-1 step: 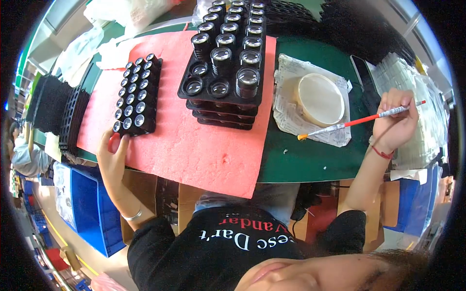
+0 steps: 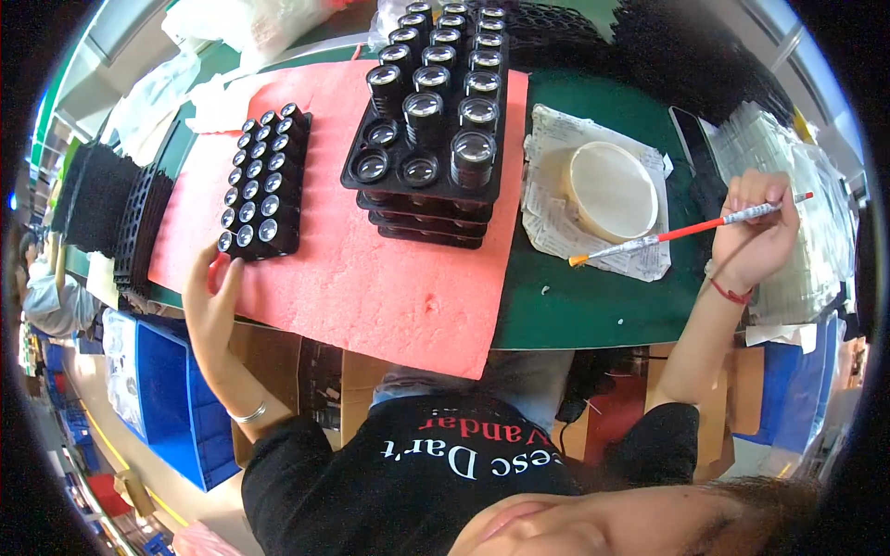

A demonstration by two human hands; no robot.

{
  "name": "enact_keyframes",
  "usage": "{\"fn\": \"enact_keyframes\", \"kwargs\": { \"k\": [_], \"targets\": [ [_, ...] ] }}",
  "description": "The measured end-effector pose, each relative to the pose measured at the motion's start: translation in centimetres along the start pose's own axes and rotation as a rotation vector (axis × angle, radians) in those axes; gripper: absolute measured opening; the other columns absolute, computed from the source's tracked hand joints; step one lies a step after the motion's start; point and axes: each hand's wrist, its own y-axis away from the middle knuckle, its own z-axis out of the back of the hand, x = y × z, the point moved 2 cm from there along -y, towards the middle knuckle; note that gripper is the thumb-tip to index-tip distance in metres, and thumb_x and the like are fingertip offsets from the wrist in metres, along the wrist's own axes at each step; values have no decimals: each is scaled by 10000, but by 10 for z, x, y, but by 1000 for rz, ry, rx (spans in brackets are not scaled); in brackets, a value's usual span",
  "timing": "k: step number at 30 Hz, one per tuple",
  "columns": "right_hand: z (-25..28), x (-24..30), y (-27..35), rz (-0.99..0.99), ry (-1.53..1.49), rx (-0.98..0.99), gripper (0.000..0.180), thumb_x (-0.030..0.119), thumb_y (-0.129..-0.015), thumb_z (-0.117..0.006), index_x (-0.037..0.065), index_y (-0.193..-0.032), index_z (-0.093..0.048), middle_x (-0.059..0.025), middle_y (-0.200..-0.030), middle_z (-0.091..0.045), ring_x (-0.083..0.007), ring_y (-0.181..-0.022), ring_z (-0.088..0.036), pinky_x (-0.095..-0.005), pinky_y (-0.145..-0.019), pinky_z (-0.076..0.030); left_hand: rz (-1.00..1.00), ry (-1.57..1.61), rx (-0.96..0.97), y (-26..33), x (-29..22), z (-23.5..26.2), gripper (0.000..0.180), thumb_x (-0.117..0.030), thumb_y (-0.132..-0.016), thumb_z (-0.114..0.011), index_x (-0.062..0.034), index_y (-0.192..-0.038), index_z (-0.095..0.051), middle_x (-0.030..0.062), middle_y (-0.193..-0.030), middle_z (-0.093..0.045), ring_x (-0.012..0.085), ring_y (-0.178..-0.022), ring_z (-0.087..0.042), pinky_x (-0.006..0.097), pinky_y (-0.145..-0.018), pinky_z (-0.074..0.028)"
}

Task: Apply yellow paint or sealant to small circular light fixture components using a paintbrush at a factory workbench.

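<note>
My left hand (image 2: 211,292) is at the near end of a block of small black cylinders with glassy tops (image 2: 261,181), its thumb and forefinger spread. The fingertips are beside or touching the nearest pieces; which, I cannot tell. Something red shows between the fingers. Over on the right, my right hand (image 2: 758,222) grips a paintbrush (image 2: 691,229) with a red handle and yellowish tip. The brush slants down to the left, its tip near the edge of a paper-covered pad. A round, pale shallow tub (image 2: 612,190) rests on that pad (image 2: 547,199).
Stacked black trays (image 2: 426,199) holding larger lens-topped cylinders stand mid-table on a pink foam sheet (image 2: 389,296). Black perforated trays (image 2: 139,222) are at the left. Clear plastic trays (image 2: 788,250) lie right. A blue bin (image 2: 176,398) stands below the table's left.
My left hand has shifted very slightly left, and the block of small cylinders appears a touch further right. My right hand and the paintbrush stay in place.
</note>
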Motion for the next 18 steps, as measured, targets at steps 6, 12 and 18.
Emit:
{"fn": "enact_keyframes", "kwargs": {
  "k": [6,12,18],
  "targets": [
    [2,2,2,15,31,10,234,216,-841,-405,51,-676,-397,-6,-529,-288,-106,-491,-242,-269,-502,-216,-311,-745,-351,-94,16,75,432,-283,-757,-600,-2,-1075,-514,147,-1077,-533,281,-1015,-495,343,-884,-365],
    [4,2,-1,27,36,-59,230,208,-833,-422,48,-669,-395,-8,-535,-284,-107,-496,-243,-270,-503,-211,149,-1079,39,-170,80,155,771,-575,-704,-523,66,-1128,-466,270,-1098,-493,342,-1071,-464,369,-901,-361],
    [0,-4,-1,14,58,-57,237,212,-830,-423,48,-661,-402,-8,-536,-300,-106,-498,-254,-257,-501,-211,63,-1289,36,-158,60,143,523,-490,-810,-409,-5,-917,-574,243,-947,-563,390,-906,-531,440,-789,-419]
  ]
}}
